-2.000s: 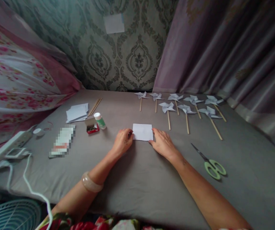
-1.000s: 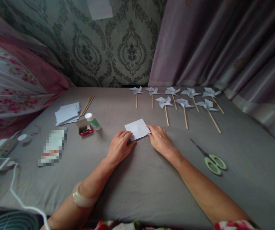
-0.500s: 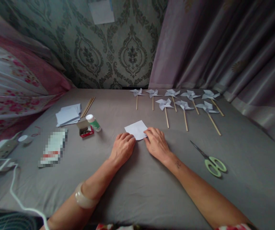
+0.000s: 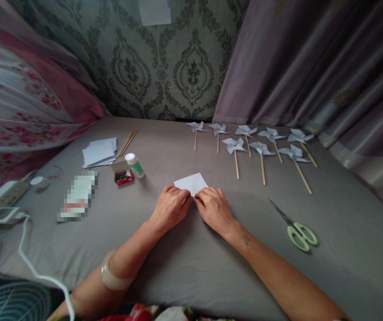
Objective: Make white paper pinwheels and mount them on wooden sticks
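On the left forearm (image 4: pixel 141 243) sits one wide, glossy, cream-coloured bangle (image 4: pixel 110 275). The left hand (image 4: pixel 170 207) and the right wrist (image 4: pixel 237 231) carry small dark markings (image 4: pixel 246 239). Past the grey surface's (image 4: pixel 191 267) near edge, clothing (image 4: pixel 173 314) shows red, white and green patches.

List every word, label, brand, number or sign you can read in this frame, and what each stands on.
Nothing is readable.
Green-labelled bottle: any print is too small and blurred.
Red box: too small to read.
Pixelated item: unreadable.
Wall sheet: no legible writing.
White paper at both hands: no writing visible.
Dark marks on the left hand and right wrist: too blurred to make out.
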`<state>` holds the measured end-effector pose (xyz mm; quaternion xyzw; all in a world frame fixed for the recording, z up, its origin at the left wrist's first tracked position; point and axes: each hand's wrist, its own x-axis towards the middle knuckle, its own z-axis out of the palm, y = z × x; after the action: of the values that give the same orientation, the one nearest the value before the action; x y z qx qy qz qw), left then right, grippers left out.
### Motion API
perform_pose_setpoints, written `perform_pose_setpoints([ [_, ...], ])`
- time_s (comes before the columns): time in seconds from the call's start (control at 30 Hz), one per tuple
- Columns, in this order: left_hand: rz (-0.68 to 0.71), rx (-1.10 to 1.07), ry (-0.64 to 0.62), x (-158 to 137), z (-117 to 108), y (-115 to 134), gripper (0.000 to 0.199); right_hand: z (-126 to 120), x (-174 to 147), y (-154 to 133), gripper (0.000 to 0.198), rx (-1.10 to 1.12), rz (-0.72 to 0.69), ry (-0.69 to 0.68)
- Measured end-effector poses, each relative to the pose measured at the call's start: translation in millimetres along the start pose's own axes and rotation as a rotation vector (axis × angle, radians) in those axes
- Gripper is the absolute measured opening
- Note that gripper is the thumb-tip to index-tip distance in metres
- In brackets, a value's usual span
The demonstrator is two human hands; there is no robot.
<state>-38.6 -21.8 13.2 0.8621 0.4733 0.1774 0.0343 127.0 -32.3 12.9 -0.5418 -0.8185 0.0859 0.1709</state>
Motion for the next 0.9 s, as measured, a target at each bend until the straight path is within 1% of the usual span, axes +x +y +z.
perform_pose_setpoints([
  [0.1, -0.043, -0.035, -0.018, -1, 3, -3, 0.018, 2, 0, 1, 0.015, 0.024, 0.012, 0.008],
  [0.2, -0.074, -0.074, -0.004, -1, 5, -4, 0.016, 2, 0, 1, 0.015, 0.044, 0.015, 0.013],
  [0.3, -0.121, -0.179, 0.032, 0, 5, -5, 0.014, 1, 2, 1, 0.015, 0.077, 0.050, 0.014],
  [0.4, -0.166, -0.296, 0.028, 1, 4, -5, 0.012, 3, 3, 3, 0.017, 0.129, 0.082, 0.010],
  [0.53, -0.210, -0.298, 0.017, 2, 5, -4, 0.010, 9, 5, 6, 0.016, 0.180, 0.099, 0.040],
  [0.7, -0.187, -0.283, 0.043, 1, 8, -4, 0.011, 17, 6, 8, 0.013, 0.197, 0.154, 0.111],
  [0.9, -0.149, -0.295, 0.055, 1, 11, -6, 0.017, 20, 9, 9, 0.014, 0.242, 0.208, 0.139],
])
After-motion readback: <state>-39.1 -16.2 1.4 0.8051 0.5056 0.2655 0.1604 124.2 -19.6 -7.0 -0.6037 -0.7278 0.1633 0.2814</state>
